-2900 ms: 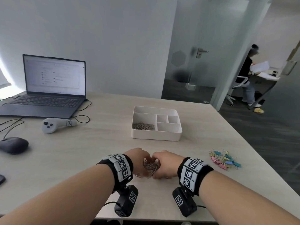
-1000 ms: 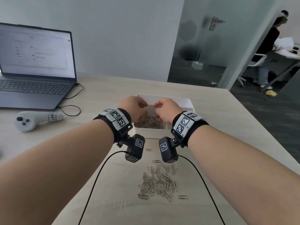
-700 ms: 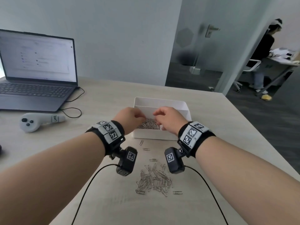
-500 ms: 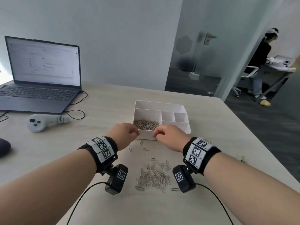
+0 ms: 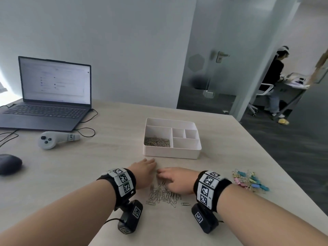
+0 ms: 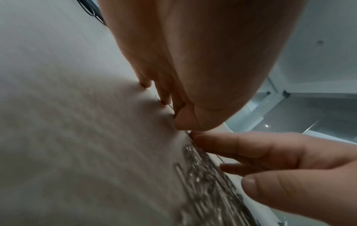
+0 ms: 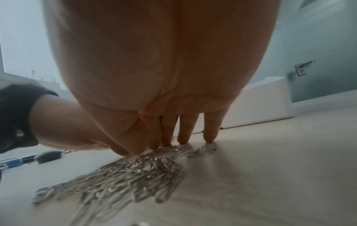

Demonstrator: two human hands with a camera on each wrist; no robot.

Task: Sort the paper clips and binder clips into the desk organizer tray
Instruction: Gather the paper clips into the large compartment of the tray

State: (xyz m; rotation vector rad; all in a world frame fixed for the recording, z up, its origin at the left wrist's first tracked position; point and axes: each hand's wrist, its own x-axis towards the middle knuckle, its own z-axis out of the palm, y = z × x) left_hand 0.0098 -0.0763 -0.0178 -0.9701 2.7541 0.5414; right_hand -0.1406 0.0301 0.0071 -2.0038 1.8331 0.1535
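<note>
Partly hidden paper clips (image 5: 162, 194) under right hand (image 5: 177, 180)

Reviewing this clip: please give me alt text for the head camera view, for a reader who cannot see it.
Both hands, left hand and right hand, rest fingers-down at the far edge of a loose pile of paper clips on a desk. Beyond stands a white organizer tray with clips already in its largest compartment; colored binder clips lie to the right.

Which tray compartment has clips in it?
The big left compartment of the tray: it holds silver paper clips. The three smaller right ones and the back strip look bare.
</note>
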